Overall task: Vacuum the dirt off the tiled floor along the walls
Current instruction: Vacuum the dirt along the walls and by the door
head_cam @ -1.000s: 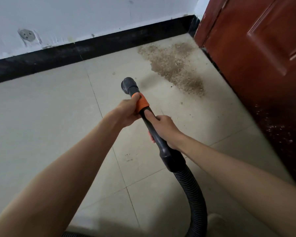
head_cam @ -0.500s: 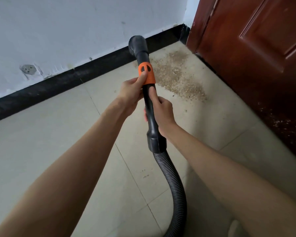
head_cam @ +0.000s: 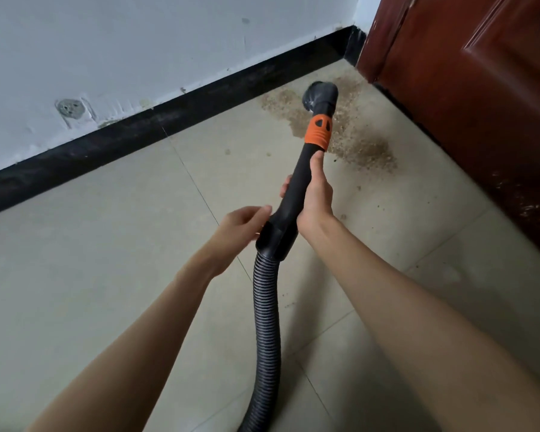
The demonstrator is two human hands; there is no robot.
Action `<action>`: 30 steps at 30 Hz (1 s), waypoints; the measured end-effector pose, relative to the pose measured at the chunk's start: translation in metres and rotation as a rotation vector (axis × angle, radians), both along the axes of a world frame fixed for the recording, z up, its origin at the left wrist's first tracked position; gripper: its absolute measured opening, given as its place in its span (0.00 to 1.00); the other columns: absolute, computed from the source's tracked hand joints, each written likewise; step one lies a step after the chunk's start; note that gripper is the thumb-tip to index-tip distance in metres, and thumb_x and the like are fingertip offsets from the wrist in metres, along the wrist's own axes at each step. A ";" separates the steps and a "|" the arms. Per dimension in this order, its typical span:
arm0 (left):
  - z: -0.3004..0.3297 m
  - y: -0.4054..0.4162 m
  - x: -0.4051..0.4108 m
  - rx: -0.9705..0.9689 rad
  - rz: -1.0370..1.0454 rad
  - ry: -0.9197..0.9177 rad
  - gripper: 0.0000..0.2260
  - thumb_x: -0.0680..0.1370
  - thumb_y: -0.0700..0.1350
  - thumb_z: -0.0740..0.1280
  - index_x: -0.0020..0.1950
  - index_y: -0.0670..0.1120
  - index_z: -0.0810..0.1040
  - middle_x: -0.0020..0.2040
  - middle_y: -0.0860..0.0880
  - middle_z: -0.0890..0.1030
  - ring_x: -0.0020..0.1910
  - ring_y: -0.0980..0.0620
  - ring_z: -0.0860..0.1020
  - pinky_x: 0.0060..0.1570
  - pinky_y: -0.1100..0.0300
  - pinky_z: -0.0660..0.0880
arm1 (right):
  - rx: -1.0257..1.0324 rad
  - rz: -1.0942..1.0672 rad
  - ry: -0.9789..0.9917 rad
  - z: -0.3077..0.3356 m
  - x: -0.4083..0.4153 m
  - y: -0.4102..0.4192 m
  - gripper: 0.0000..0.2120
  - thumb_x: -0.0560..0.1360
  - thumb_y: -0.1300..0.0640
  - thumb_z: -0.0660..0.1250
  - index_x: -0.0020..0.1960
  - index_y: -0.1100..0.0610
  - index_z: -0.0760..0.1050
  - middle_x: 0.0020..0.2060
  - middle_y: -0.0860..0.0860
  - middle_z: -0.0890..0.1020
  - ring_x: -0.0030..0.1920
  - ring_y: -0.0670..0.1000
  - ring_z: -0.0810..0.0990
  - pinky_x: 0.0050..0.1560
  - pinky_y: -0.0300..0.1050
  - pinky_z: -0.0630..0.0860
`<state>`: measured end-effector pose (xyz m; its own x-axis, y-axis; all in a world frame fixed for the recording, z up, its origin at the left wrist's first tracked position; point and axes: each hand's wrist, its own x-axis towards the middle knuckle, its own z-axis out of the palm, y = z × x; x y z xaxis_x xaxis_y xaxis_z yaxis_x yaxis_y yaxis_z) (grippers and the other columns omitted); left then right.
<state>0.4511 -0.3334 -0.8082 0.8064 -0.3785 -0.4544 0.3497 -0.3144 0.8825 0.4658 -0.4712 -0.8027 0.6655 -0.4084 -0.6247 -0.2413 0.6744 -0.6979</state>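
Wrapping right hand round rigid black wand below orange collar, left hand loose-fingered beside cuff, light, bendy hose trailing, dirt ahead.

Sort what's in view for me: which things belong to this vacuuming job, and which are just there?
Job:
- vacuum wand, gripped by the right hand
- round nozzle over the dirt patch
- ribbed hose
- left hand, beside the wand's cuff
- tiled floor

Just there:
- black skirting
- white wall
- wooden door
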 end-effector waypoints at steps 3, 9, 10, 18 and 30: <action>-0.004 -0.008 -0.013 0.098 -0.137 -0.081 0.10 0.79 0.53 0.63 0.51 0.48 0.77 0.43 0.54 0.80 0.40 0.60 0.77 0.41 0.69 0.73 | 0.025 -0.032 0.023 -0.005 -0.009 0.000 0.22 0.78 0.39 0.64 0.41 0.59 0.73 0.26 0.52 0.78 0.25 0.49 0.77 0.29 0.40 0.74; -0.004 -0.010 -0.029 0.117 -0.300 -0.104 0.10 0.79 0.53 0.63 0.52 0.48 0.75 0.40 0.53 0.77 0.36 0.60 0.75 0.34 0.71 0.70 | 0.117 0.070 -0.007 -0.010 -0.034 -0.006 0.17 0.80 0.44 0.63 0.50 0.60 0.73 0.35 0.53 0.78 0.34 0.49 0.78 0.37 0.43 0.76; -0.004 -0.003 -0.032 0.102 -0.327 -0.082 0.08 0.79 0.53 0.63 0.49 0.49 0.75 0.39 0.53 0.78 0.35 0.61 0.75 0.35 0.70 0.70 | 0.157 0.082 -0.020 -0.009 -0.038 -0.005 0.17 0.80 0.46 0.63 0.50 0.61 0.72 0.34 0.53 0.77 0.33 0.49 0.77 0.38 0.44 0.76; -0.010 0.054 -0.058 0.176 -0.390 0.052 0.08 0.79 0.49 0.63 0.41 0.52 0.75 0.34 0.60 0.78 0.38 0.59 0.76 0.39 0.67 0.70 | 0.176 0.146 0.008 -0.011 -0.069 0.035 0.13 0.82 0.52 0.62 0.46 0.61 0.67 0.33 0.54 0.72 0.32 0.51 0.74 0.38 0.45 0.76; -0.026 0.048 -0.102 0.245 -0.126 -0.108 0.25 0.79 0.57 0.59 0.47 0.32 0.72 0.49 0.32 0.79 0.41 0.44 0.77 0.47 0.47 0.74 | 0.044 0.228 0.153 -0.026 -0.083 0.055 0.16 0.81 0.49 0.63 0.55 0.63 0.69 0.34 0.54 0.75 0.34 0.52 0.76 0.39 0.44 0.76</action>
